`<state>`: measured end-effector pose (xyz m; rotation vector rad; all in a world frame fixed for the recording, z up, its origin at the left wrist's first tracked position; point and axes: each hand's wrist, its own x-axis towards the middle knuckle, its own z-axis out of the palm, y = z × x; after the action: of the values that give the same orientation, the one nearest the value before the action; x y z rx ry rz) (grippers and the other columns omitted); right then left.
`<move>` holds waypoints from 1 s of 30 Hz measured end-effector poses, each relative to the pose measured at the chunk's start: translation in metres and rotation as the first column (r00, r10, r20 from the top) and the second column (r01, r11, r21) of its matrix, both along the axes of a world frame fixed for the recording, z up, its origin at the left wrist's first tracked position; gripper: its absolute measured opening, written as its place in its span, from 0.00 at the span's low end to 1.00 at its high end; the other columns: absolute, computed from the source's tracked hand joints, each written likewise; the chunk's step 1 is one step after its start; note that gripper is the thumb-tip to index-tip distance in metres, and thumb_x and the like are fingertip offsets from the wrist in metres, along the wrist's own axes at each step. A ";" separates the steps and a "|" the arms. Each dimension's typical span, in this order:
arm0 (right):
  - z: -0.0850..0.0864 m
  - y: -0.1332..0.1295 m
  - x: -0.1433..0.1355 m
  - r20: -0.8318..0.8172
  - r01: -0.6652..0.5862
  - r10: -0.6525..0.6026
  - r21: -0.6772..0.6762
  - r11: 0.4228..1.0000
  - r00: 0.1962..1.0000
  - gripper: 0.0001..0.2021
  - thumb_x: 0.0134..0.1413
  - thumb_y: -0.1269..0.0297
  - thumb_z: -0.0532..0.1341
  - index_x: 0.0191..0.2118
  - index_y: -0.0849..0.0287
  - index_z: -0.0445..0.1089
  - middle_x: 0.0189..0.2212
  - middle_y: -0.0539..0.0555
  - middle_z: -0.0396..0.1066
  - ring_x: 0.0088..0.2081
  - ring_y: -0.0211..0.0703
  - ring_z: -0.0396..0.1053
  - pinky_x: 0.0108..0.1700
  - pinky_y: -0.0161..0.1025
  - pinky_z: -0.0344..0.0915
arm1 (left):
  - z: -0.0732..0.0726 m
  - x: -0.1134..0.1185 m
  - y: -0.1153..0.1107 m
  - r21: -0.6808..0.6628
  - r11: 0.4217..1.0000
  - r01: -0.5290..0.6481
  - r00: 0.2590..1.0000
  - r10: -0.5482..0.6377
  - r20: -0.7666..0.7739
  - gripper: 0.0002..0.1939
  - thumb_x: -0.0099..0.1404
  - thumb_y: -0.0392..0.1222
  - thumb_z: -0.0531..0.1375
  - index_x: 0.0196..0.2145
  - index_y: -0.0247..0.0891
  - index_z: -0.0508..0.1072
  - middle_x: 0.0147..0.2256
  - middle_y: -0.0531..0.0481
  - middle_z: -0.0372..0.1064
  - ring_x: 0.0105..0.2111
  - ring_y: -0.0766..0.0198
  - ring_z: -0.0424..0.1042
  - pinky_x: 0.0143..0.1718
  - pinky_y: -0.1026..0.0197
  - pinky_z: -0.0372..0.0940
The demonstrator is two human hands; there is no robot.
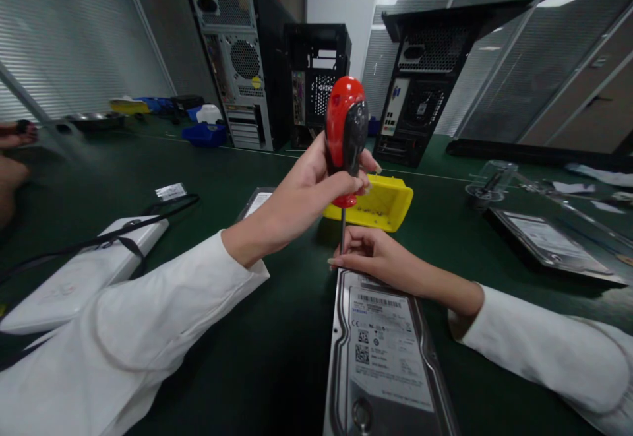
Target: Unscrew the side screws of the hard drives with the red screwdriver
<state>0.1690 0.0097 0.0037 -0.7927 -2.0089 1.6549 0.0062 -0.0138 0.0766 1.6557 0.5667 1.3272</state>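
Observation:
My left hand is closed around the red and black handle of a screwdriver, which stands nearly upright with its shaft pointing down. Beneath it lies a silver hard drive, label up, at the front of the table. My right hand is at the drive's far end, its thumb and fingers pinched around the lower part of the shaft. The thumb hides the screwdriver's tip and whatever is between the fingers. Just behind the hands sits a yellow bin with several small screws inside.
Three computer cases stand along the back. A second hard drive lies at right, near a clear plastic part. At left are a white device with a black strap and a blue bin. Another person's hand shows far left.

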 end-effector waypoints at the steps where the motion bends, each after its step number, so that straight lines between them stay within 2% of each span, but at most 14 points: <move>1: 0.000 0.000 0.000 0.005 0.001 -0.001 0.006 1.000 1.000 0.14 0.49 0.60 0.65 0.31 0.63 0.61 0.29 0.51 0.69 0.29 0.32 0.67 0.30 0.30 0.62 | 0.000 0.000 0.000 -0.014 1.000 0.006 1.000 -0.006 0.009 0.19 0.59 0.30 0.56 0.48 0.40 0.65 0.39 0.53 0.66 0.36 0.70 0.68 0.43 0.64 0.65; 4: 0.001 -0.001 0.000 0.013 0.004 -0.004 0.023 1.000 1.000 0.14 0.49 0.59 0.64 0.31 0.63 0.62 0.28 0.51 0.69 0.29 0.32 0.66 0.29 0.30 0.61 | 0.001 0.001 -0.002 -0.046 0.999 -0.012 1.000 0.013 0.020 0.17 0.63 0.37 0.56 0.50 0.41 0.65 0.38 0.52 0.67 0.35 0.69 0.68 0.41 0.64 0.66; 7: 0.002 -0.001 0.000 0.024 -0.001 0.000 0.039 0.999 1.000 0.14 0.49 0.59 0.64 0.32 0.63 0.62 0.29 0.51 0.68 0.29 0.32 0.66 0.30 0.31 0.62 | 0.002 0.001 -0.002 -0.048 0.998 -0.050 0.999 0.049 -0.006 0.16 0.62 0.43 0.59 0.48 0.41 0.68 0.39 0.51 0.68 0.37 0.67 0.70 0.40 0.65 0.68; 13: 0.002 0.000 0.000 0.029 -0.006 0.004 0.051 0.999 1.000 0.13 0.49 0.59 0.64 0.32 0.64 0.63 0.29 0.51 0.68 0.30 0.33 0.66 0.32 0.32 0.63 | 0.005 0.001 -0.003 0.033 0.994 -0.108 0.992 0.110 -0.069 0.16 0.58 0.38 0.63 0.45 0.41 0.71 0.50 0.52 0.67 0.47 0.61 0.70 0.45 0.63 0.69; 19: 0.002 -0.001 0.000 0.042 0.007 -0.010 0.057 0.998 0.999 0.12 0.49 0.61 0.64 0.32 0.64 0.64 0.29 0.51 0.68 0.29 0.33 0.66 0.32 0.33 0.63 | 0.004 0.002 -0.003 0.093 0.983 -0.160 0.983 0.168 -0.074 0.14 0.57 0.38 0.64 0.43 0.39 0.73 0.49 0.50 0.69 0.46 0.58 0.71 0.44 0.60 0.70; 22: 0.003 -0.001 0.000 0.042 0.008 -0.010 0.053 0.999 0.999 0.13 0.49 0.59 0.64 0.32 0.64 0.64 0.29 0.51 0.69 0.30 0.33 0.67 0.33 0.33 0.64 | 0.003 0.001 -0.002 0.105 0.978 -0.180 0.979 0.189 -0.080 0.13 0.56 0.39 0.65 0.40 0.37 0.73 0.45 0.50 0.71 0.44 0.58 0.73 0.43 0.59 0.71; 26: 0.003 -0.001 0.000 0.050 0.013 -0.016 0.058 0.998 0.999 0.14 0.48 0.58 0.64 0.33 0.64 0.65 0.30 0.52 0.69 0.30 0.34 0.67 0.33 0.33 0.64 | 0.002 0.001 0.000 0.079 0.986 -0.149 0.988 0.153 -0.036 0.17 0.55 0.37 0.65 0.43 0.38 0.68 0.39 0.52 0.73 0.42 0.60 0.74 0.44 0.59 0.70; 30: 0.004 -0.001 -0.001 0.053 0.019 -0.022 0.048 0.999 0.998 0.14 0.48 0.57 0.64 0.33 0.64 0.65 0.29 0.52 0.69 0.29 0.33 0.67 0.32 0.33 0.63 | 0.002 0.001 0.001 0.028 0.994 -0.104 0.994 0.104 -0.017 0.16 0.58 0.36 0.63 0.44 0.38 0.66 0.38 0.52 0.74 0.41 0.61 0.75 0.43 0.59 0.71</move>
<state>0.1683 0.0089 0.0073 -0.8460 -2.0609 1.5846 0.0067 -0.0128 0.0786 1.6809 0.6561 1.4014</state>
